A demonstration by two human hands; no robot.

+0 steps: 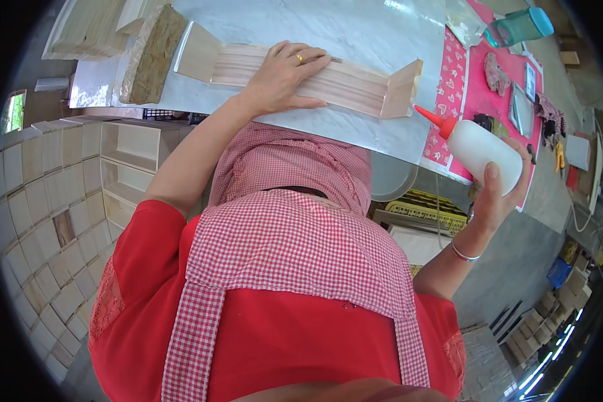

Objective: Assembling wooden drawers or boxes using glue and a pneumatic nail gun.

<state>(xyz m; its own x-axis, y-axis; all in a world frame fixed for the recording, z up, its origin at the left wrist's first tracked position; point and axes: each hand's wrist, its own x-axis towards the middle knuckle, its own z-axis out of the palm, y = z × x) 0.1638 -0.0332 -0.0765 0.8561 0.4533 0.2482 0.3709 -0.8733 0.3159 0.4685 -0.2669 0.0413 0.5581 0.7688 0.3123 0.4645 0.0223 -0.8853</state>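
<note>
A U-shaped wooden piece (358, 86), a long grained board with an upright panel at each end, lies on the grey-white marbled tabletop. Across its middle rests my left hand (285, 75), fingers over the far side and thumb along the near side, gripping it. My right hand (501, 184) is wrapped round a white squeeze bottle (484, 154) with a red nozzle. The bottle is tilted, its nozzle tip pointing left, close to the right end panel (401, 90). Whether the tip touches the panel I cannot tell.
Left on the table stand a plastic-wrapped block (155, 57) and stacked wooden boards (84, 30). To the right, a pink patterned cloth (479, 87) bears a teal-lidded bottle (519, 28) and a phone (530, 82). Stacked wooden boxes (53, 228) line the lower left; a yellow crate (429, 209) sits below.
</note>
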